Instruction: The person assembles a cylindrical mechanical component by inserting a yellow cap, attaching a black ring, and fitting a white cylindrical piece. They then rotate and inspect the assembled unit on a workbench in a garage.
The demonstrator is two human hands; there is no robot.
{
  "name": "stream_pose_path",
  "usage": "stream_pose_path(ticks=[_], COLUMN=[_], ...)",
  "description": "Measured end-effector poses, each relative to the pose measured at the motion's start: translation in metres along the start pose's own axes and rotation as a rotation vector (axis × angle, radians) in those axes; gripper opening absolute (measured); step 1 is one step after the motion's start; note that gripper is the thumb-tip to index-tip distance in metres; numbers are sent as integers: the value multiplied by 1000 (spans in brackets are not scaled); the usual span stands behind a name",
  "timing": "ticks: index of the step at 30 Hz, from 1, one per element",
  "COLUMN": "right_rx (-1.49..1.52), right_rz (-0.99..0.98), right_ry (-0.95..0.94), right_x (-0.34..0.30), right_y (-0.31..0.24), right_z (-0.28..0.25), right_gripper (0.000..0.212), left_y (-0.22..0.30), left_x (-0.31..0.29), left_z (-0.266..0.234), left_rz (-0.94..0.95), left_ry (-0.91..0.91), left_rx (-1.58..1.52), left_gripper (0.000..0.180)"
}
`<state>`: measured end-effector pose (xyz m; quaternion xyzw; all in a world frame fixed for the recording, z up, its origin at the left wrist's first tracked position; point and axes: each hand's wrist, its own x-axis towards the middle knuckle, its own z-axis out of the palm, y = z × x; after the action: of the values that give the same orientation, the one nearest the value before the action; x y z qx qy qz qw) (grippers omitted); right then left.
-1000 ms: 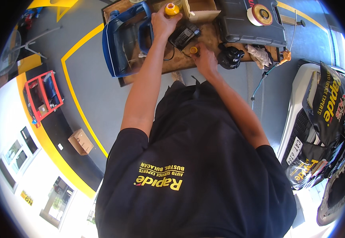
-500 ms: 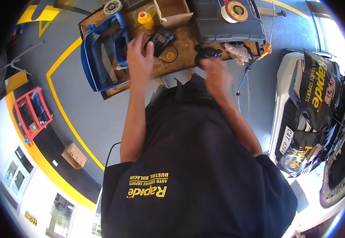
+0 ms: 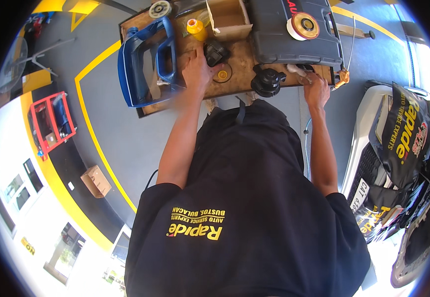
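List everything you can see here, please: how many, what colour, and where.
Workbench: 1, brown, top centre
Cut-open jug: 1, blue, bench's left
Disc: 1, grey, beyond jug
Bottle: 1, yellow, uncapped, beyond left hand
Device: 1, black, beside left hand
Cap: 1, yellow, near left thumb
Open carton: 1, brown, bench's far side
Case: 1, black, bench's right
Round part: 1, white-gold, on case
Rounded object: 1, black, bench's near edge
Rag: 1, pale, by right hand
Rack: 1, red, left
Floor carton: 1, brown, left
Car: 1, white, right
Shirt: 1, black, lower centre
Left hand: 1, bare, by device
Right hand: 1, bare, by rag
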<state>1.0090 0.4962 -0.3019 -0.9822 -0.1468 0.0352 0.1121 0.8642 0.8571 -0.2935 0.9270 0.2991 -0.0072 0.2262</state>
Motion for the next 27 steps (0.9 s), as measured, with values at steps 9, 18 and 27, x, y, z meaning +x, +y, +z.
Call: stream_pose_path(ticks=[9,18,27], right_rx=[612,1147,906], right_rz=[-232,-442,-417], right_ry=[-27,-383,-484], right_x=[-23,-30,-19], right_y=[-112,-224,-223], right_z=[-92,-109,-74], right_gripper=[47,66,46], left_y=[-7,10,-13], left_x=[-75,-105,-134], left_z=[-36,-69,-81], left_rz=[112,174,-256], left_ry=[-66,3,74], left_rx=[-1488,-1605,-1463], left_gripper=[127,109,81])
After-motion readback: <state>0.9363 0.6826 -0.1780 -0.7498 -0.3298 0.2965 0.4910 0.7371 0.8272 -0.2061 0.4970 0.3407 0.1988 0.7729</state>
